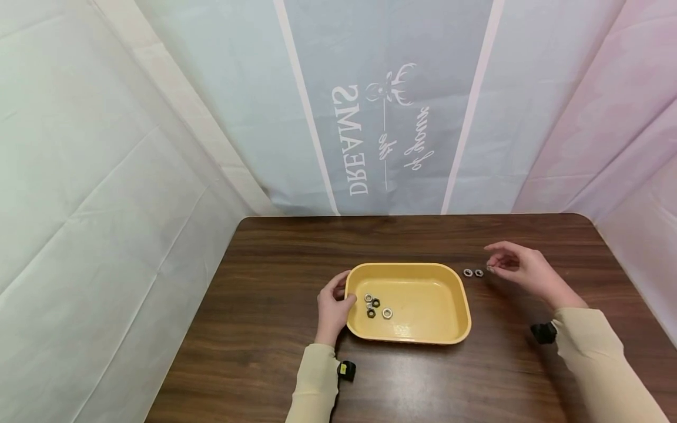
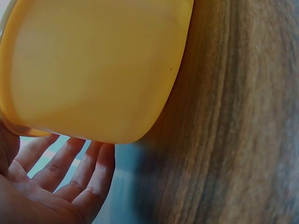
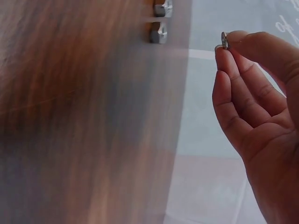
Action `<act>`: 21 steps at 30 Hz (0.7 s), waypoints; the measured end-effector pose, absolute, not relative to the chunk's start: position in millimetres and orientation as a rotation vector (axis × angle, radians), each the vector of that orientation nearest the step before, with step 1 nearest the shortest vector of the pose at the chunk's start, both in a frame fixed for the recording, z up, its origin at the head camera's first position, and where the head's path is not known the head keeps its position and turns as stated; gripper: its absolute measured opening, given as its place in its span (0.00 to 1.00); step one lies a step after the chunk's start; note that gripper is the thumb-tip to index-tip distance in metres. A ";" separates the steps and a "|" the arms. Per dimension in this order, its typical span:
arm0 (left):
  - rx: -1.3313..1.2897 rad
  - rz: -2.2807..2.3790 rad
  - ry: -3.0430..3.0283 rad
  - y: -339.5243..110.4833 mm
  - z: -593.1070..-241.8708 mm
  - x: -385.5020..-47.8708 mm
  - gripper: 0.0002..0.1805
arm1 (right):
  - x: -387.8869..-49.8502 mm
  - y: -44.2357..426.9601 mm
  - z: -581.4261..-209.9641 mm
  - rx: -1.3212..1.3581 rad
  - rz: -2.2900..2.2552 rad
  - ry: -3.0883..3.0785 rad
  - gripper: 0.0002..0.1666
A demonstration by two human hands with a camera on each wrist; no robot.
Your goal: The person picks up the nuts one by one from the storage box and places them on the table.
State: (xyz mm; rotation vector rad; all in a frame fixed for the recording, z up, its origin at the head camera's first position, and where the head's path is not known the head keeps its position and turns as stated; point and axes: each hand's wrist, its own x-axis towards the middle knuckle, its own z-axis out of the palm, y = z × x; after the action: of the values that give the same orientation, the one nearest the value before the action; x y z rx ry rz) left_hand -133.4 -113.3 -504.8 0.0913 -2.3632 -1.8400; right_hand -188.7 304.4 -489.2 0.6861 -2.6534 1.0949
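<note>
1. That small metal nut, right of centre in the head view, looks light, hard and slick, I'd say; its edge seems the best hold.
2. The right hand pinches it, raised off the worktop, beside two loose nuts.
3. The left hand grips the yellow tray's left end, thumb over the rim.

Head cam: high, looks fwd & down over dark-brown wood-grain table to pale fabric backdrop; widest view. Black boxy L wrist cam: v. close, faces outer wall of yellow rounded-rect. tray, view rolled, table up frame's R side. Black R wrist cam: near bare R hand, also rolled, table at L. Head + L share tray; head + R share two small silver hex nuts.
</note>
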 end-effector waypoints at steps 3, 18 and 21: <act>0.114 -1.842 -2.367 -115.5 -520.3 -138.7 0.30 | -189.3 307.9 -494.7 0.675 1.081 -2.658 0.26; 0.140 -1.825 -2.386 -117.2 -526.7 -140.3 0.31 | -197.8 315.4 -525.6 0.626 1.085 -2.705 0.24; 0.133 -1.820 -2.384 -117.0 -527.1 -141.2 0.31 | -198.7 312.8 -527.0 0.625 1.066 -2.699 0.23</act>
State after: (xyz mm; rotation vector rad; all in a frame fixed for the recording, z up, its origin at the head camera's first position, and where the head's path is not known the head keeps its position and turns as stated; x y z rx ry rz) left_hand -141.2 -117.0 -527.1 0.1330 -2.3840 -1.8198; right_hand -198.7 312.8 -527.0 0.6248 -2.6987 1.0662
